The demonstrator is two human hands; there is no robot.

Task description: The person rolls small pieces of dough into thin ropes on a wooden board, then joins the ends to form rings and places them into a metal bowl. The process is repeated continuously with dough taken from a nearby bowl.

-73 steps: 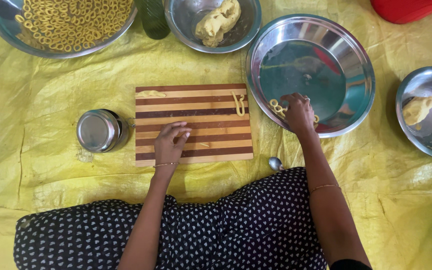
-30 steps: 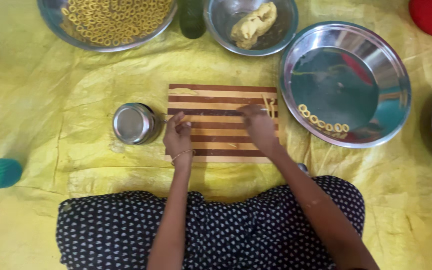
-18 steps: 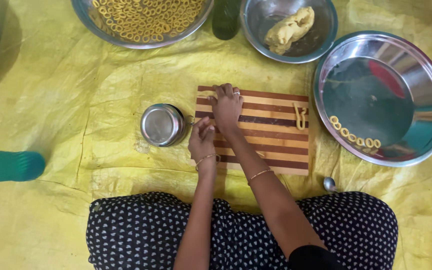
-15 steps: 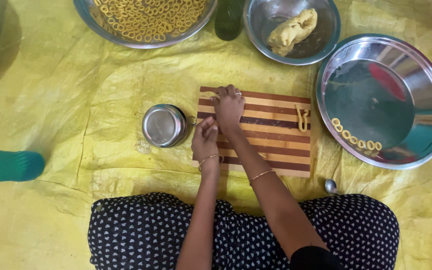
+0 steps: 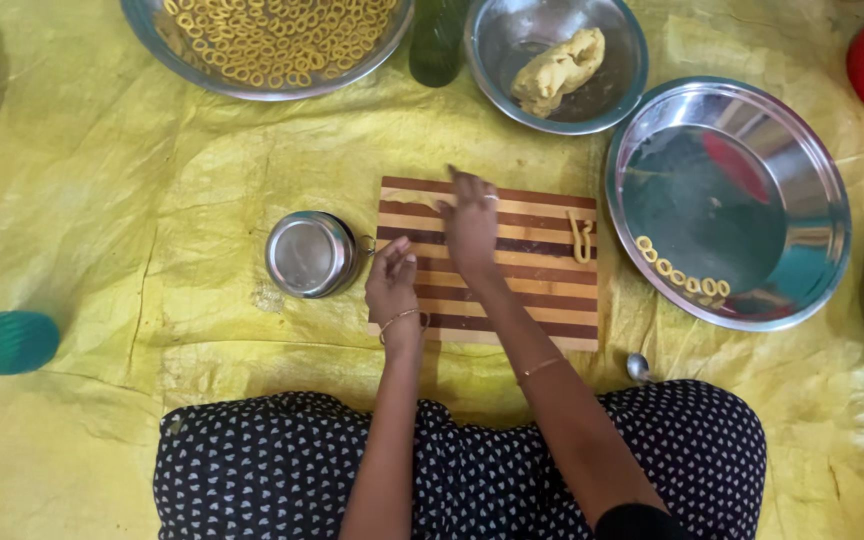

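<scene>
A striped wooden board (image 5: 532,300) lies on the yellow sheet in front of my lap. My right hand (image 5: 472,228) reaches across to its far left part, fingers stretched flat over the wood beside a small bit of yellow dough (image 5: 418,200). My left hand (image 5: 392,285) rests at the board's left edge, fingers loosely bent, holding nothing that I can see. A looped dough strip (image 5: 580,236) lies on the board's right side. To the right, a wide steel plate (image 5: 802,190) carries a row of several dough rings (image 5: 680,280).
A small steel container (image 5: 310,253) stands left of the board. At the back are a large bowl of dough rings (image 5: 272,40), a green bottle (image 5: 437,45) and a steel bowl (image 5: 497,45) with a dough lump (image 5: 557,68). A spoon (image 5: 637,368) lies by my knee.
My right hand left the steel plate on the right and crossed to the board's far left part. My left hand stayed at the board's left edge. The view shifted sideways.
</scene>
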